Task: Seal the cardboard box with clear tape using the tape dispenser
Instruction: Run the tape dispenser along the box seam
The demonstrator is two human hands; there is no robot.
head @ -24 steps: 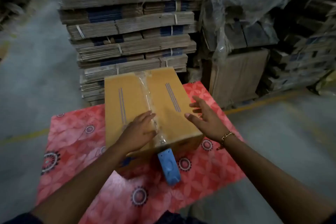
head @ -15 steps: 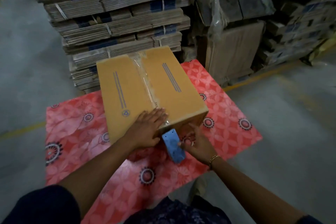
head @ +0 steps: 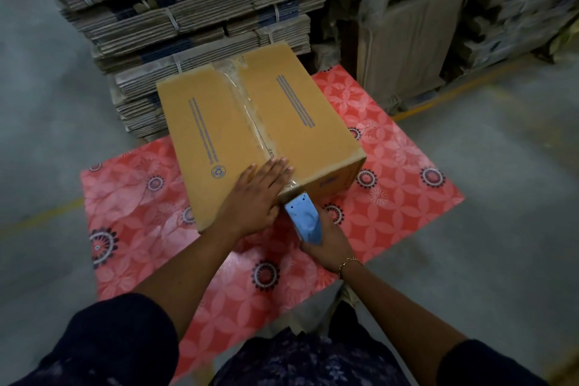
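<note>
A closed brown cardboard box [head: 216,122] stands on a red flowered mat [head: 391,178]. A strip of clear tape [head: 250,110] runs along the box's centre seam, from the far edge over the near edge. My left hand [head: 257,197] lies flat, fingers together, on the near end of the tape at the box's top edge. My right hand [head: 329,244] grips the blue tape dispenser [head: 304,219] from below, just in front of the box's near face. The dispenser's toothed blade points up at the tape end near the box.
Strapped bundles of flattened cardboard [head: 188,9] are stacked right behind the box. Plastic-wrapped pallets of cartons [head: 423,9] stand at the back right. Grey concrete floor [head: 501,213] with a yellow line surrounds the mat.
My right hand dropped from above the box's right side to the dispenser and took hold of it. My left hand stayed pressed on the tape. The view tilted down.
</note>
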